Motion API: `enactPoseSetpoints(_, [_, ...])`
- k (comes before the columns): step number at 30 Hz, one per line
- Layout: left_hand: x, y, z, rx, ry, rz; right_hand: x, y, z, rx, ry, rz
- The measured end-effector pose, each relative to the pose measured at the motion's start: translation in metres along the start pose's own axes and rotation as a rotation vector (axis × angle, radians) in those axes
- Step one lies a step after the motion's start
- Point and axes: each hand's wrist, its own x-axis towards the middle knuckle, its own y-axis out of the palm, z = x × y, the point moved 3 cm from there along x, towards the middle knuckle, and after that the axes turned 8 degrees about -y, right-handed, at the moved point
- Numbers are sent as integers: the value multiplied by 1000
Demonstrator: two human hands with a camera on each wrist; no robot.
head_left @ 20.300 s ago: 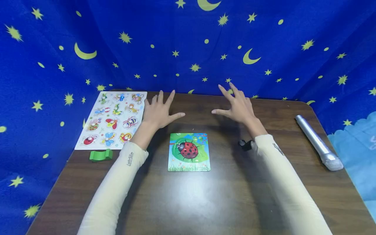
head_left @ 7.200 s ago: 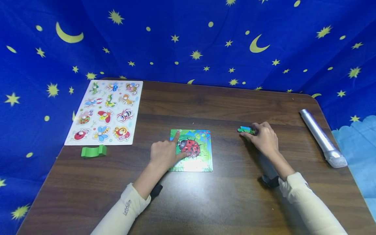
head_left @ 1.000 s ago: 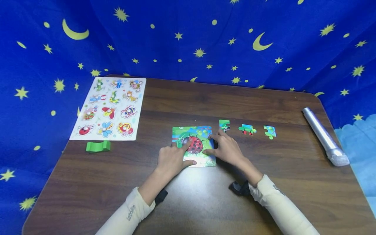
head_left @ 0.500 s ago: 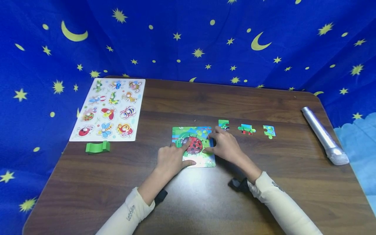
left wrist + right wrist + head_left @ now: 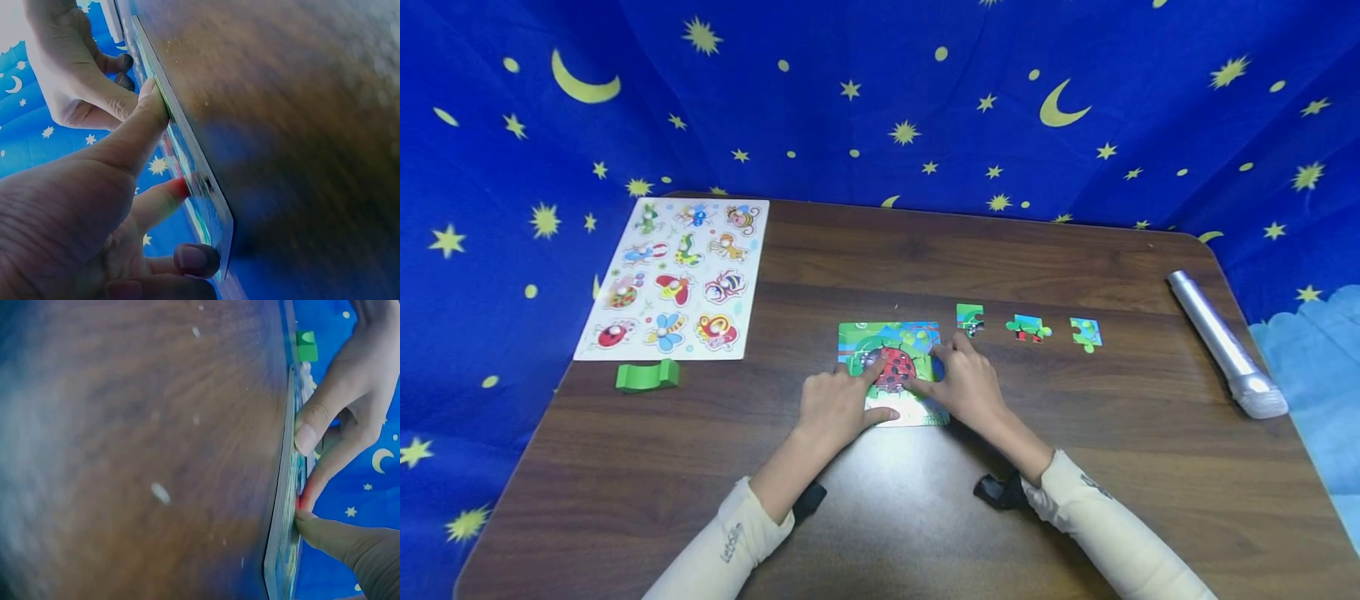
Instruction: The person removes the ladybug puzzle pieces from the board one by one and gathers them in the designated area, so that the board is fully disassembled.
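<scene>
Right hand (image 5: pixel 972 387), thumb farther across puzzle (image 5: pixel 901 367), grip unclear; left hand (image 5: pixel 833 407) spread; loose pieces (image 5: pixel 1029 327) only in head view

head: above, forward-down | wrists: close, low, tilted sideways | shared: puzzle (image 5: pixel 901 368), hands (image 5: pixel 833 405)

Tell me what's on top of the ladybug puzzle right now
The left hand and right hand both touch the ladybug puzzle, with part of its red ladybug visible between them. Whatever is directly beneath either hand is covered.
</scene>
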Motion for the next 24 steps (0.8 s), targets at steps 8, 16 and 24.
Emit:
enactPoseSetpoints(8, [-1, 0, 1, -9, 6, -12, -4, 0, 3, -20, 9, -24])
enactPoseSetpoints(16, [-1, 0, 1, -10, 8, -9, -5, 3, 2, 61, 71, -41])
enactPoseSetpoints(24, [-1, 0, 1, -17, 5, 7, -8, -3, -4, 91, 33, -131])
